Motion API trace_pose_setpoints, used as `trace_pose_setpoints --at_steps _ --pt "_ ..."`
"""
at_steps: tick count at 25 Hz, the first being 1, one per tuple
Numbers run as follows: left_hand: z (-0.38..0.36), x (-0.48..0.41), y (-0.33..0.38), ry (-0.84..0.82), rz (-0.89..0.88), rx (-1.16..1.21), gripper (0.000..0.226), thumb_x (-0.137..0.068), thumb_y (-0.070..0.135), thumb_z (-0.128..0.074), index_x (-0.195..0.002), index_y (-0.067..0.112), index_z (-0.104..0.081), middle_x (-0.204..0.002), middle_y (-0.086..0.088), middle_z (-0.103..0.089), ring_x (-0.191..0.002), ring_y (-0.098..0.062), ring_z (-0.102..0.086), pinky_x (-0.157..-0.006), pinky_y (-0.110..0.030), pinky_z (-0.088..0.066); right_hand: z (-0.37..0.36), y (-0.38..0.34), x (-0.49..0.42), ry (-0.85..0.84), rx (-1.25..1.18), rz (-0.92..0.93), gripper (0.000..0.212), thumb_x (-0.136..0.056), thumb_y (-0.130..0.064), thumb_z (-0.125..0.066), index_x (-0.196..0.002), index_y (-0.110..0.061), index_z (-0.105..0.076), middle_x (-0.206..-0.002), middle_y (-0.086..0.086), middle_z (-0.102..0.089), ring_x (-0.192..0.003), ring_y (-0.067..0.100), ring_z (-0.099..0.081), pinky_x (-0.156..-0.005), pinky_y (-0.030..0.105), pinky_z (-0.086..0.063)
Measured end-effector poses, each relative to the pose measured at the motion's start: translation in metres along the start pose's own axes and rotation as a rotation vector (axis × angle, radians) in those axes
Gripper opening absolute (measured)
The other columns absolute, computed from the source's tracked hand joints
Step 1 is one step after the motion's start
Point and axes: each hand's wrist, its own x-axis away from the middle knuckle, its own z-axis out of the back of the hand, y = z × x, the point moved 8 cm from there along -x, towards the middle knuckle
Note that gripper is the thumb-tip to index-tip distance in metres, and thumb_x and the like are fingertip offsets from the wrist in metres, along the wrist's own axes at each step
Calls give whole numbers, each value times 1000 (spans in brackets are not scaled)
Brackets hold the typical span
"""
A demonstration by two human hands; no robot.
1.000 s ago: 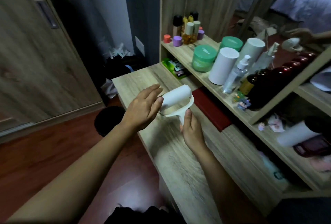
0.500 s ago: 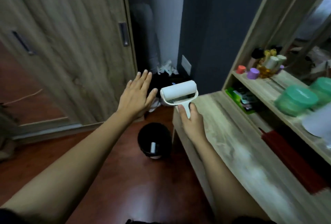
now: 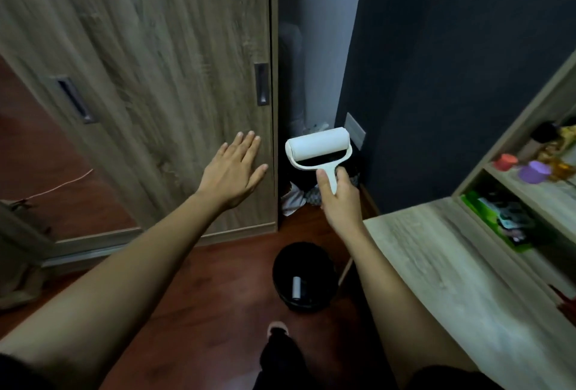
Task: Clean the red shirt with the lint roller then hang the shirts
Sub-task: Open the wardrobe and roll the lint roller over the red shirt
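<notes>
My right hand grips the handle of a white lint roller and holds it upright in the air, in front of the dark gap beside the wardrobe. To its left my left hand reaches forward with straight, spread fingers, near the right edge of the wooden sliding wardrobe door. I cannot tell whether it touches the door. A recessed handle sits in the door above that hand. No red shirt is in view.
A black round bin stands on the red-brown floor below my hands. A wooden dresser top runs along the right, with shelves holding small jars. Crumpled cloth lies in the dark corner. A second door handle is further left.
I have turned left, away from the dresser and towards the wardrobe. My left hand left the roller and reached out towards the door edge. My right hand carried the roller along.
</notes>
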Motion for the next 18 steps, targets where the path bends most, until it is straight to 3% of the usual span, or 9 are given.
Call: trace_pose_setpoints --at_steps 3,12,15,18 --pt "-26 -47 -21 -34 -71 -64 80 -85 57 -5 -147 9 -19 -156 -10 -19 -145 -25 -13 -115 -41 -15 -20 4 -53 9 -5 6 30 -94 -39 -46 -93 -10 -51 -76 1 -61 -72 17 -59 -59 20 -43" --pt "-95 -257 -85 -130 -213 -235 78 -89 52 -8 -143 -1 -27 -149 -23 -30 -140 -34 -25 -114 -41 -19 -62 15 -240 42 41 25 31 -94 -35 -48 -102 -6 -53 -89 12 -67 -81 24 -63 -72 39 -50" --pt "-120 -302 -102 -239 -352 -424 63 -98 43 -22 -145 0 -19 -153 -21 -21 -143 -33 -16 -116 -39 -10 -73 14 -283 44 35 37 28 -94 -34 -47 -98 -7 -52 -89 13 -66 -82 25 -62 -73 42 -51" --pt "-134 -331 -115 -346 -459 -624 54 -99 37 -28 -142 5 -31 -151 -18 -28 -142 -32 -19 -117 -41 -7 -79 16 -308 31 37 24 27 -94 -35 -47 -94 -8 -51 -85 13 -65 -80 25 -63 -73 43 -52"
